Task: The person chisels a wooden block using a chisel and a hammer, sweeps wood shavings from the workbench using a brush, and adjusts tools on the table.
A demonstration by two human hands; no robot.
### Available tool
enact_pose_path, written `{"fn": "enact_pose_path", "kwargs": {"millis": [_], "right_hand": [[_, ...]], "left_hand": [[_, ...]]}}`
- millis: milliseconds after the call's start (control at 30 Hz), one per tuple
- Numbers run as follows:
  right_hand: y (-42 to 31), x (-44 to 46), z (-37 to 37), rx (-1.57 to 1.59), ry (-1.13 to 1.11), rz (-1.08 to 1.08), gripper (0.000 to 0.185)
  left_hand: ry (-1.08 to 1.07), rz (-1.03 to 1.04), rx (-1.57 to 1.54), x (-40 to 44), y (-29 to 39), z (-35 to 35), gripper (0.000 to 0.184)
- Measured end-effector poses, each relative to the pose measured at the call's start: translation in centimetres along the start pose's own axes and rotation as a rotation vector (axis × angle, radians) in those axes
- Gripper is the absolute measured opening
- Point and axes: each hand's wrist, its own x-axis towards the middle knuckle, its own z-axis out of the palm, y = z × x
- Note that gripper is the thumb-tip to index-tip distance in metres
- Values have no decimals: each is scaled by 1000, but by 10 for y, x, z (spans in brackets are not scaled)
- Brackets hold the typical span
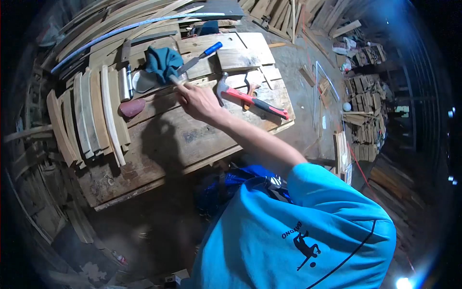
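My right hand (199, 101) reaches over the wooden workbench (207, 135), thumb and fingers pinched together. A small pale end shows at the fingertips, beside a crumpled teal cloth (163, 63); I cannot make out what it is. Just beyond lies a chisel (210, 50) with a blue handle, its blade toward the cloth. To the right of the hand rests a claw hammer (252, 101) with a red and black grip, across another tool (250, 90) partly hidden beneath it. A reddish rounded block (132, 107) sits left of the hand. My left hand is out of view.
Curved wooden strips (98, 113) line the bench's left side. A grey rounded piece (143, 82) and a dark pen-like stick (129, 79) lie near the cloth. Stacked wood (364, 96) stands at right. A flat board (238, 59) is on the bench's far side.
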Motion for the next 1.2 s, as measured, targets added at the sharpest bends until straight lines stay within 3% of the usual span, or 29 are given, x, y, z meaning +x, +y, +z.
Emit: {"fn": "enact_pose_path", "kwargs": {"millis": [33, 67, 133, 200, 233, 267, 333, 367, 467, 533, 600, 633, 667, 733, 767, 833, 867, 1000, 1100, 1200], "right_hand": [[14, 1, -1, 97, -101, -136, 20], [28, 3, 6, -81, -471, -212, 20], [37, -4, 12, 11, -564, -225, 21], [40, 2, -26, 6, -173, -124, 23], [43, 3, -41, 4, -97, -36, 23], [56, -5, -46, 133, -18, -97, 20], [63, -28, -75, 274, -167, -140, 18], [69, -40, -94, 188, -244, -119, 19], [133, -83, -133, 360, -77, -65, 21], [163, -108, -177, 623, 19, 216, 22], [222, -135, -195, 776, 110, 299, 23], [251, -145, -211, 764, 3, 328, 22], [281, -153, -225, 751, -108, 351, 22], [344, -165, -236, 635, -243, 332, 22], [370, -171, -238, 605, -142, 365, 21], [404, -164, -251, 636, 28, 425, 21], [408, -161, -263, 697, 94, 464, 20], [439, -147, -281, 697, -26, 399, 21], [443, -148, -290, 675, -37, 349, 21], [450, -160, -293, 687, -46, 342, 21]], "left_hand": [[-4, -16, 6, -2, 4, 2, 39], [6, -32, 9, -4, 8, 3, 39], [8, -55, 16, -14, 22, 8, 39], [0, 4, -18, -32, 37, 16, 40], [-12, 55, -44, -45, 44, 22, 41], [-18, 103, -69, -56, 50, 24, 41], [28, 162, -15, -57, 54, 33, 44], [60, 222, 13, -66, 58, 35, 44], [215, 355, 75, -115, 96, 62, 48], [372, 437, 18, -186, 138, 99, 49], [449, 515, -48, -231, 163, 128, 47], [492, 691, -68, -235, 166, 139, 47], [563, 736, -56, -264, 180, 164, 41], [565, 1074, -178, -285, 198, 201, 49], [571, 948, -219, -355, 223, 244, 42], [432, 1325, -303, -403, 243, 279, 18], [387, 1433, -367, -432, 250, 296, 21], [162, 2006, -556, -523, 266, 320, 36], [19, 2164, -757, -556, 259, 311, 43], [7, 2200, -930, -567, 253, 306, 49]]}}
